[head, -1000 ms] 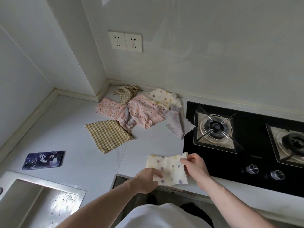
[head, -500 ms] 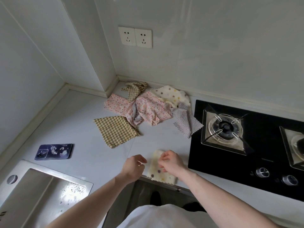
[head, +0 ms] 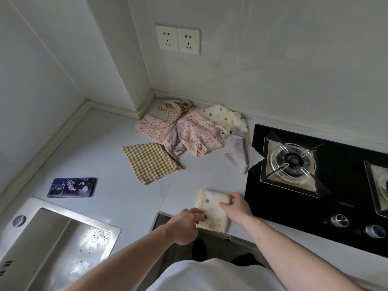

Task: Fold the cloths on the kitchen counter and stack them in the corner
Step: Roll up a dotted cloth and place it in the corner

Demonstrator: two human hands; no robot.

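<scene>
1. The left hand (head: 184, 224) rests its fingertips on the near-left edge of the cream dotted cloth (head: 212, 208), fingers loosely curled, pressing rather than pinching.
2. The right hand (head: 238, 205) pinches that cloth's right edge; the cloth lies folded flat at the counter's (head: 105, 143) front lip, beside the gas hob (head: 336, 198).
3. Best to square the edges and smooth the crease before lifting.
4. Farther back, the checked cloth (head: 150, 162) lies flat, and the pile of unfolded cloths (head: 193, 135) fills the corner, so the stack needs space.
</scene>
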